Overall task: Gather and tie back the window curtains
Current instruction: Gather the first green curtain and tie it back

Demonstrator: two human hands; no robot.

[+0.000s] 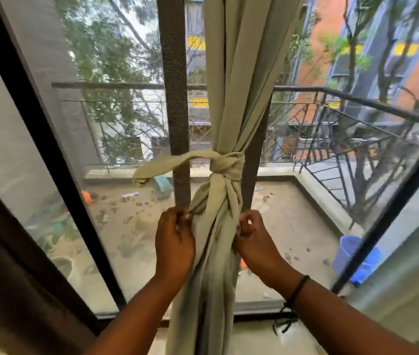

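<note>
Curtain (231, 73) is hanging knotted by its tie (225, 162), left hand (175, 242) and right hand (254, 242) both pinching folds just below it

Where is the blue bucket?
The blue bucket is outside on the balcony floor, low on the right of the head view, behind the dark window frame and right of the right hand holding the tied curtain.

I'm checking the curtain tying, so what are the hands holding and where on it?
Both hold the curtain just below its knot: the left hand pinches a fold on the left edge, the right hand grips the right edge.
</note>
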